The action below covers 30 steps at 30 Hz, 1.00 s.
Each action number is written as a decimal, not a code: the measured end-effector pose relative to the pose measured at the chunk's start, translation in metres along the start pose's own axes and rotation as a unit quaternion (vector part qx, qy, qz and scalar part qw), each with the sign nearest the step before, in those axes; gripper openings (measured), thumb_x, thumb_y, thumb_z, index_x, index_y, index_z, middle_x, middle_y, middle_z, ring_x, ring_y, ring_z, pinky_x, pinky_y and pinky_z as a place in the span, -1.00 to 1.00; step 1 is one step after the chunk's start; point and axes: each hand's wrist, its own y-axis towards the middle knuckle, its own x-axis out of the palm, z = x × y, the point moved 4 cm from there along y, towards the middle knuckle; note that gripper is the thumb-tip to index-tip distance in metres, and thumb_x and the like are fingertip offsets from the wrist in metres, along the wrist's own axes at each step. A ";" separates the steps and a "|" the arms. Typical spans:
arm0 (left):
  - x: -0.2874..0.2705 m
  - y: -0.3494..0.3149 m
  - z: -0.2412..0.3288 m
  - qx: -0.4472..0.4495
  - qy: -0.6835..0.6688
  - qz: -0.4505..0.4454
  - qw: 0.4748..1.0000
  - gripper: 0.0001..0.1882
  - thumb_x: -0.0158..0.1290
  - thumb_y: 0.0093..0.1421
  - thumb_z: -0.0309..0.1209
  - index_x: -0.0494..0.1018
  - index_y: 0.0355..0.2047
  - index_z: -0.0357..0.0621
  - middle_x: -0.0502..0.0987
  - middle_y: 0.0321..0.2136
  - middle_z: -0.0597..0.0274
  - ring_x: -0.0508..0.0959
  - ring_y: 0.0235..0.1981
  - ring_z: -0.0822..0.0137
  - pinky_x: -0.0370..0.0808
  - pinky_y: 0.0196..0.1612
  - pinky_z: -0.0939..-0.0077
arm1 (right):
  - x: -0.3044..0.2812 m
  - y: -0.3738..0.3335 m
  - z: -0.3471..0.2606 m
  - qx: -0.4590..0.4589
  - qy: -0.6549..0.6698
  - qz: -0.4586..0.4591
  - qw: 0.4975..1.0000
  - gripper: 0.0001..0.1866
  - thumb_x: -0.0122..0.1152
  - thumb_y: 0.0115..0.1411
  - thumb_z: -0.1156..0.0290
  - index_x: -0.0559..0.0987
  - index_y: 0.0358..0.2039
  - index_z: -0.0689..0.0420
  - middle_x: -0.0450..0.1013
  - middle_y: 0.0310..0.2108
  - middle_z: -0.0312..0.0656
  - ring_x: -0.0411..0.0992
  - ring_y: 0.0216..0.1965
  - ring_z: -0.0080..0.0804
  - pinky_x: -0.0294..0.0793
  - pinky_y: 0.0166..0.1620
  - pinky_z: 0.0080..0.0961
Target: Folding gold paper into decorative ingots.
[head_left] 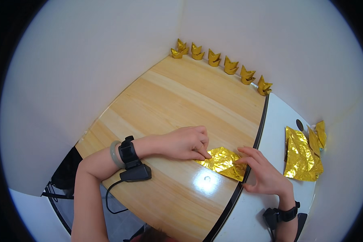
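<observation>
A crinkled gold foil paper (224, 162), folded to a rough triangle, lies flat on the wooden table (177, 105) near its right edge. My left hand (187, 143) presses its fingertips down on the paper's left corner. My right hand (262, 173) rests its fingers on the paper's right edge, palm over the white table (278, 121). Both wrists wear black bands; the left also has a pale green bangle.
Several folded gold paper shapes (224, 64) stand in a row along the back wall. A stack of gold foil sheets (300, 155) lies on the white table to the right. A black cable hangs off the wooden table's near edge.
</observation>
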 end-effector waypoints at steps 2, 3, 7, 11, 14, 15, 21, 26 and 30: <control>-0.001 -0.001 0.000 0.000 0.004 -0.002 1.000 -0.80 0.20 0.00 -0.39 0.61 -0.31 0.00 0.46 -0.47 0.39 0.36 -0.27 0.31 0.36 -0.22 0.49 | 0.002 0.003 0.003 -0.014 0.013 0.006 1.000 -0.65 0.27 -0.09 0.45 0.47 -0.22 0.12 0.37 -0.04 -0.16 0.24 0.10 -0.13 0.23 0.15 -0.28; -0.001 -0.002 -0.001 -0.001 0.004 -0.001 1.000 -0.80 0.20 0.00 -0.39 0.61 -0.31 0.00 0.46 -0.47 0.39 0.36 -0.27 0.31 0.36 -0.22 0.49 | 0.005 0.004 0.009 -0.023 -0.005 0.009 1.000 -0.68 0.27 -0.08 0.45 0.47 -0.25 0.11 0.38 -0.05 -0.18 0.26 0.08 -0.16 0.27 0.11 -0.30; -0.002 -0.001 0.001 0.001 -0.004 0.008 1.000 -0.81 0.20 -0.02 -0.33 0.61 -0.34 -0.01 0.44 -0.43 0.35 0.35 -0.21 0.29 0.36 -0.18 0.48 | 0.014 0.002 0.029 0.012 0.047 0.023 0.999 -0.74 0.27 -0.04 0.41 0.49 -0.30 0.10 0.40 -0.12 -0.22 0.34 -0.04 -0.26 0.39 -0.06 -0.38; -0.004 0.000 0.004 0.012 -0.004 0.029 0.999 -0.80 0.23 -0.05 -0.37 0.61 -0.35 0.00 0.41 -0.36 0.30 0.33 -0.19 0.24 0.35 -0.15 0.46 | 0.026 0.010 0.026 0.089 0.040 0.061 0.993 -0.69 0.30 -0.03 0.32 0.49 -0.26 0.11 0.39 -0.17 -0.22 0.37 -0.14 -0.28 0.43 -0.16 -0.41; -0.002 0.001 0.003 0.003 -0.007 0.037 0.999 -0.82 0.22 -0.04 -0.37 0.60 -0.37 -0.02 0.40 -0.33 0.29 0.32 -0.15 0.23 0.34 -0.12 0.44 | 0.027 0.015 0.016 0.132 -0.032 0.127 0.983 -0.66 0.29 -0.01 0.30 0.48 -0.21 0.09 0.37 -0.22 -0.21 0.37 -0.18 -0.27 0.43 -0.19 -0.41; -0.002 0.001 0.004 0.003 -0.007 0.036 0.999 -0.82 0.22 -0.04 -0.37 0.60 -0.37 -0.02 0.40 -0.33 0.29 0.32 -0.15 0.23 0.34 -0.12 0.44 | 0.027 0.015 0.015 0.145 -0.043 0.119 0.981 -0.64 0.29 -0.01 0.29 0.46 -0.19 0.09 0.36 -0.23 -0.21 0.37 -0.18 -0.26 0.43 -0.19 -0.41; -0.001 0.002 0.006 -0.007 0.003 0.028 1.000 -0.77 0.23 -0.05 -0.35 0.55 -0.33 -0.06 0.40 -0.26 0.27 0.31 -0.12 0.21 0.31 -0.05 0.41 | 0.028 0.012 0.018 0.176 -0.016 0.101 0.979 -0.61 0.30 -0.02 0.30 0.43 -0.18 0.11 0.37 -0.30 -0.17 0.35 -0.22 -0.23 0.41 -0.20 -0.37; 0.001 0.002 0.002 -0.039 0.029 0.072 0.996 -0.59 0.23 -0.06 -0.33 0.44 -0.18 -0.11 0.37 -0.22 0.24 0.30 -0.11 0.16 0.27 0.01 0.34 | 0.022 0.013 0.017 0.193 -0.006 0.065 0.979 -0.68 0.32 -0.03 0.34 0.46 -0.27 0.14 0.38 -0.44 -0.17 0.34 -0.30 -0.24 0.37 -0.25 -0.40; 0.004 0.002 0.004 -0.016 0.055 0.070 0.996 -0.61 0.23 -0.07 -0.36 0.42 -0.21 -0.13 0.38 -0.26 0.22 0.30 -0.11 0.16 0.28 0.00 0.33 | 0.026 0.012 0.022 0.187 0.124 0.105 0.969 -0.83 0.31 -0.05 0.46 0.50 -0.43 0.13 0.38 -0.49 -0.22 0.33 -0.32 -0.27 0.31 -0.25 -0.44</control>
